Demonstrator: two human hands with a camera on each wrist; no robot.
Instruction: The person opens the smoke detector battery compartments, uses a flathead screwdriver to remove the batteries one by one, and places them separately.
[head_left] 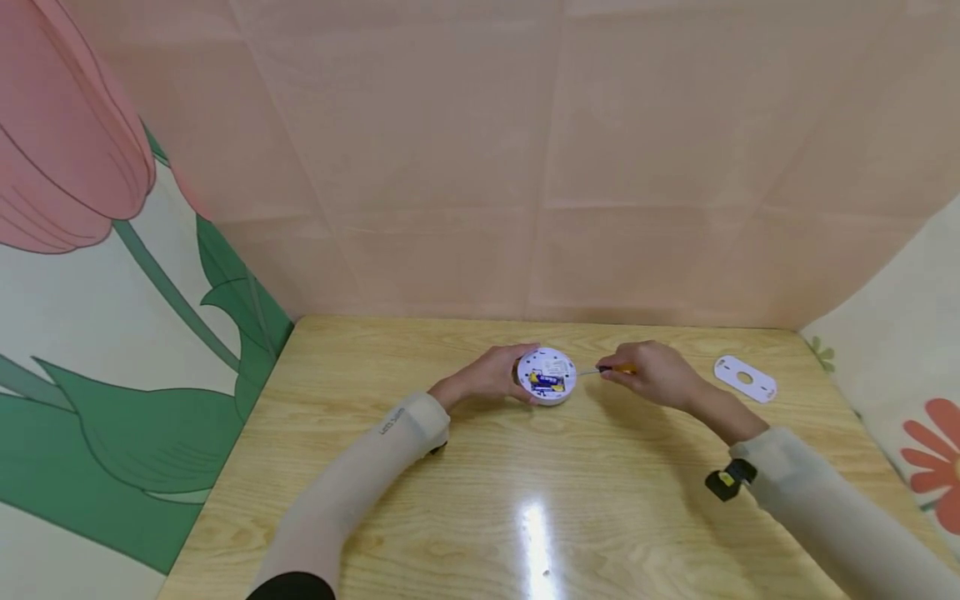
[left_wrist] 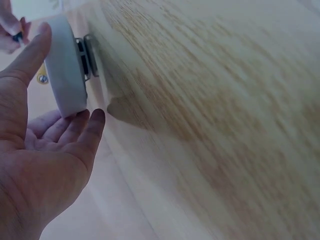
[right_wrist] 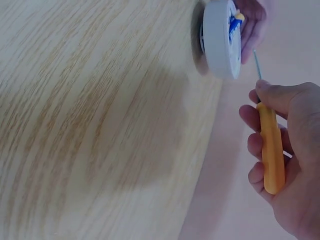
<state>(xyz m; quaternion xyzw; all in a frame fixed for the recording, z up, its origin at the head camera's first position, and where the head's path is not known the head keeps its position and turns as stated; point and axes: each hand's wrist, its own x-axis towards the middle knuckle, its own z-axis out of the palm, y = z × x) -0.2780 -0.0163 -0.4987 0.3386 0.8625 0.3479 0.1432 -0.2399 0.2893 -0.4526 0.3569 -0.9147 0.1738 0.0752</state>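
A round white battery-powered device (head_left: 557, 363) is in my left hand (head_left: 495, 372), gripped at its left rim between thumb and fingers. Its open back shows batteries (head_left: 547, 382) in blue and yellow wrappers. Beneath it, in the left wrist view, a dark-edged bracket (left_wrist: 88, 56) sticks out towards the table. My right hand (head_left: 658, 375) grips a screwdriver (right_wrist: 271, 150) by its yellow handle, thumb near the shaft. The thin metal shaft points left, its tip close to the device's right rim in the head view.
A white oblong plate (head_left: 761, 387) with a round central hole lies on the wooden table (head_left: 420, 533), right of my right hand. A plain pinkish sheet (head_left: 435, 167) hangs behind the table's far edge. Flower-printed panels (head_left: 127, 433) flank both sides.
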